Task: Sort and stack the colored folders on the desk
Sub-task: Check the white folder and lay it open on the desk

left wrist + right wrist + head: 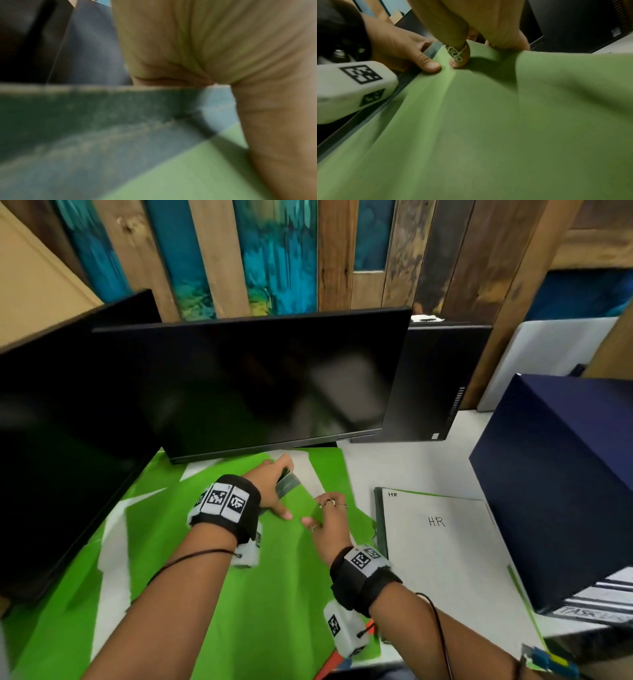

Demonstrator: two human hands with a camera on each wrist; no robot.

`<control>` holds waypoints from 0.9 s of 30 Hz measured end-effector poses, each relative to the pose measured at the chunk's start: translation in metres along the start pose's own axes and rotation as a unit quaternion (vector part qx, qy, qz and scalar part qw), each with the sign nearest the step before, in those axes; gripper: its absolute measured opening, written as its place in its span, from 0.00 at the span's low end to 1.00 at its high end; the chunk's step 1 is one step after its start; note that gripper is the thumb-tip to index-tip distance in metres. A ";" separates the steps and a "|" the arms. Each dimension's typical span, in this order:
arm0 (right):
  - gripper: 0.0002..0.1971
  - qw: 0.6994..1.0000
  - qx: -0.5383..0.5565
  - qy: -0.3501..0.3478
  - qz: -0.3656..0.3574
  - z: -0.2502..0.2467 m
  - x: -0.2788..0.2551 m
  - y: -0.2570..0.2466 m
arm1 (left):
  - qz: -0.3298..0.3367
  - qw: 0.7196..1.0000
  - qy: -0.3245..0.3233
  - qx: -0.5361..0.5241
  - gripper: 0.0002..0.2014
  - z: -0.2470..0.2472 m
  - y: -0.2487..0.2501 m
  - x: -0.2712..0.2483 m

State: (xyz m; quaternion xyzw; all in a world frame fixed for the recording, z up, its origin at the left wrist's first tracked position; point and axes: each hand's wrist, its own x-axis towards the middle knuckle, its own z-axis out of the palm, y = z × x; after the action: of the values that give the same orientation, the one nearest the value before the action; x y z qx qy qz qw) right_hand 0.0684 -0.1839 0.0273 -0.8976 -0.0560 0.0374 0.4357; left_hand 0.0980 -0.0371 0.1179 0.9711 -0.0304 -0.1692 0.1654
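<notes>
Bright green folders point(239, 577) lie fanned over the desk in front of the monitor, with white gaps between them. My left hand point(279, 491) grips a dark green, worn folder edge point(287, 484), which fills the left wrist view as a dark green strip point(102, 108) under the palm. Just to the right, my right hand point(322, 511) holds the top green folder point(488, 121): its ringed thumb point(458, 59) presses the cover and the fingers curl over the far edge, so the cover bows up. A white-covered folder marked HR point(442, 559) lies flat on the right.
A black monitor point(257, 385) hangs low over the folders' far ends, and a second one point(68, 422) stands at the left. A black computer tower point(435, 381) and a navy box point(555, 474) wall in the right side. White desk point(394, 463) shows between them.
</notes>
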 end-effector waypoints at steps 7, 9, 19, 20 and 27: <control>0.15 0.986 0.104 0.077 -0.101 -0.028 0.012 -0.022 | 0.050 0.993 0.096 -0.041 0.32 -0.019 0.034 -0.033; 0.19 0.976 0.148 0.099 -0.122 -0.037 0.015 -0.031 | 0.057 0.987 0.145 -0.031 0.34 -0.031 0.047 -0.043; 0.55 0.907 0.368 0.202 -0.048 -0.095 0.045 -0.046 | 0.162 0.923 0.342 -0.066 0.28 -0.101 0.095 -0.100; 0.50 0.885 0.426 0.185 -0.037 -0.100 0.045 -0.045 | 0.182 0.913 0.349 -0.104 0.26 -0.104 0.098 -0.102; 0.24 0.895 0.434 0.093 -0.042 -0.131 0.032 -0.010 | 0.172 0.839 0.460 -0.235 0.12 -0.112 0.100 -0.077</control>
State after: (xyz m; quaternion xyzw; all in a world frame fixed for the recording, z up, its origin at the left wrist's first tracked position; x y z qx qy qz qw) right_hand 0.1145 -0.2750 0.1153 -0.6157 -0.0309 -0.0438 0.7862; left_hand 0.0635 -0.0881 0.2751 0.8486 -0.0763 0.3258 0.4099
